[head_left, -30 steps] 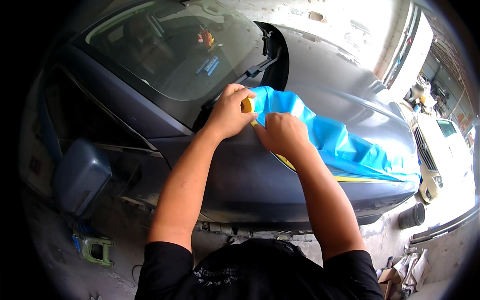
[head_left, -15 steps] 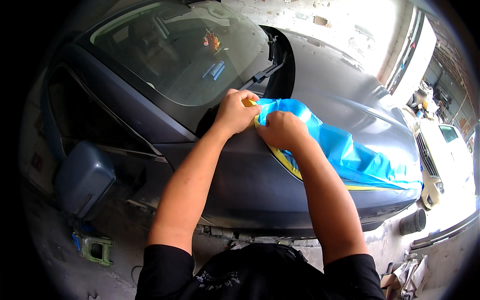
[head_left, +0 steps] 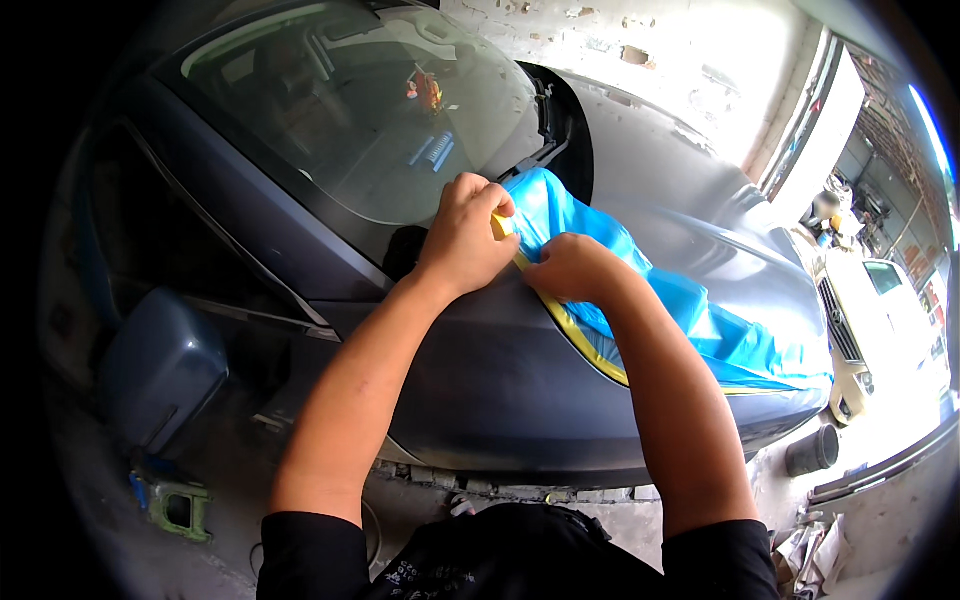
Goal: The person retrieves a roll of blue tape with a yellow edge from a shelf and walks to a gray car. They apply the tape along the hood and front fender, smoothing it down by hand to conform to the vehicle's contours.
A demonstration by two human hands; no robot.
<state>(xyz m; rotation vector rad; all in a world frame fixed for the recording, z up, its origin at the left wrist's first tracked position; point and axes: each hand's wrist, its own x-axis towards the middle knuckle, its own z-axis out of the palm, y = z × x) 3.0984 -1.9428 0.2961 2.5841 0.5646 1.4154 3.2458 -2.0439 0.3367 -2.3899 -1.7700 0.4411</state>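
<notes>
Workshop with a scuffed white wall (head_left: pixel 690 60) along the top of the frame, concrete floor below; right side washed out by daylight, pale car (head_left: pixel 850 325) and dark bucket (head_left: pixel 812 451) there. Dark grey car fills the middle: windshield (head_left: pixel 370 160) upper left, hood (head_left: pixel 670 165) upper right, door mirror (head_left: pixel 165 355) at left, front fender (head_left: pixel 490 375) centre. Blue masking film (head_left: pixel 572 218) lies wrinkled from frame centre to right along the hood side, yellow masking tape (head_left: pixel 578 338) curving along its lower edge. Left hand (head_left: pixel 468 238), at centre, has fingers curled around the yellow tape roll (head_left: pixel 502 228), just beside the film's upper end. Right hand (head_left: pixel 580 268), just right of it, is bunched with thumb side against the tape and film edge; can't tell if its fingers pinch anything or only press. To do it well, I'd keep the roll low with light, even tension, press the tape down in short lengths as it rounds the curve, and keep loose film from folding under the adhesive. Hard to read: most of the roll is behind the left fingers, the right fingertips are tucked out of sight, right forearm covers part of the tape line, film's far end is glare-blown, and the mirror side is dim.
</notes>
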